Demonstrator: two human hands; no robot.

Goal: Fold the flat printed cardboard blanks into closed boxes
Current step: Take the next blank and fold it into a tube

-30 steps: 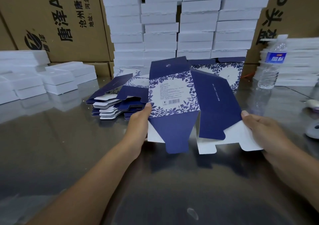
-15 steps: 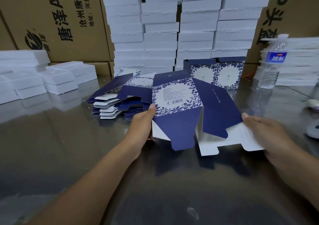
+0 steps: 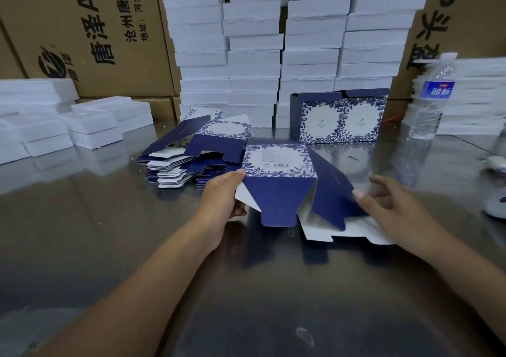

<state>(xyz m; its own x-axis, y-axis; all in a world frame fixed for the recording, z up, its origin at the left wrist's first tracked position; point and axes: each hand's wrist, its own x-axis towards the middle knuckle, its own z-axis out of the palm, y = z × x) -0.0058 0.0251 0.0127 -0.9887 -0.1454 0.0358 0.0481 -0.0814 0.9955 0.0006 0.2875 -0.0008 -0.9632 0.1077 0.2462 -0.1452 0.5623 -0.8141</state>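
A navy and white floral cardboard blank (image 3: pixel 279 165) is half opened into a box shape at the middle of the table, its blue tuck flap pointing toward me. My left hand (image 3: pixel 221 200) grips its left edge, thumb on the printed panel. My right hand (image 3: pixel 388 206) presses spread fingers on the dark blue right side panel, with white inner flaps showing beneath. A pile of flat blanks (image 3: pixel 189 159) lies just behind my left hand. A folded floral box (image 3: pixel 339 118) stands upright further back.
The table (image 3: pixel 246 288) is shiny grey metal. Tall stacks of white foam boxes (image 3: pixel 282 41) and brown cartons (image 3: pixel 87 28) wall off the back. Lower white foam trays (image 3: pixel 68 121) sit at left. A water bottle (image 3: pixel 430 99) stands at right, near a white object (image 3: pixel 498 206) at the edge.
The blank has been lowered toward the table and opened further into a tube. My right hand moved from the flap's edge onto the blue side panel, fingers spread.
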